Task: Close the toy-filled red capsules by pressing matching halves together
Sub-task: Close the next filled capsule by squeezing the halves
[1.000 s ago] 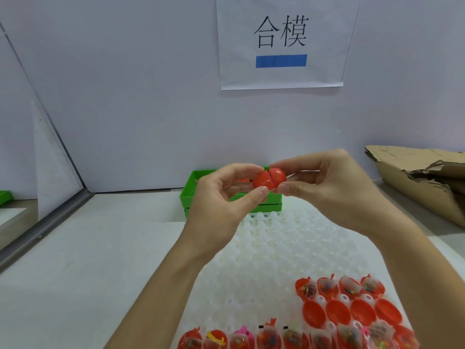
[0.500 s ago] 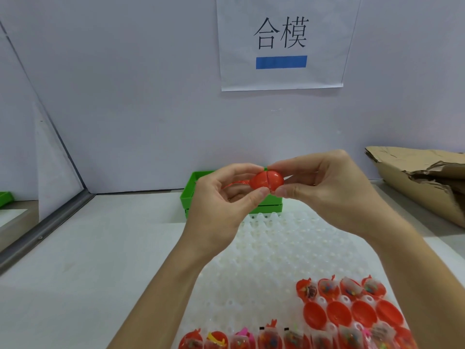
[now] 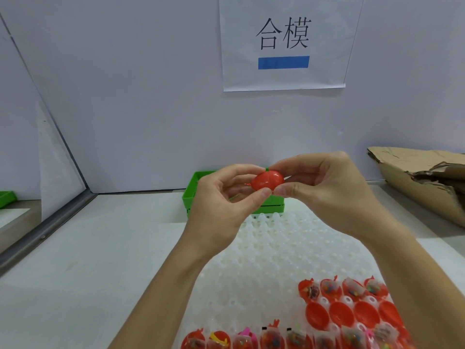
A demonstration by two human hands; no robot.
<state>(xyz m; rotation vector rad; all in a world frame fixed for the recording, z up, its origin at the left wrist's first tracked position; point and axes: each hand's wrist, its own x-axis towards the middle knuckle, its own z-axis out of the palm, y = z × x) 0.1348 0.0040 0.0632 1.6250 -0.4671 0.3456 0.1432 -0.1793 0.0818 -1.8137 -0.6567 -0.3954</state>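
Between the two hands, held up above the far edge of the white tray [image 3: 276, 248] and in front of the green bin [image 3: 193, 195], sits the red capsule [image 3: 268, 180]. Its long axis runs left to right, roughly level. The left hand [image 3: 221, 207] pinches the left end, forefinger over the top and thumb underneath; the right hand [image 3: 327, 195] pinches the right end the same way. Both hands are curled close round it, and their thumb tips nearly meet under its middle.

The seam between the halves looks to run across the middle, facing the camera. Whether it is fully seated cannot be told — the two domes look slightly stepped. Judgement: the closing squeeze runs along that left-right axis, each hand pushing inward toward the other, and neither hand is nearer — the capsule is shared evenly.

Near the bottom of the view, filled halves [image 3: 352, 290] with toy packets and empty red halves [image 3: 342, 314] wait in the tray's pockets, well apart from the hands. Most of the tray's pockets are bare.
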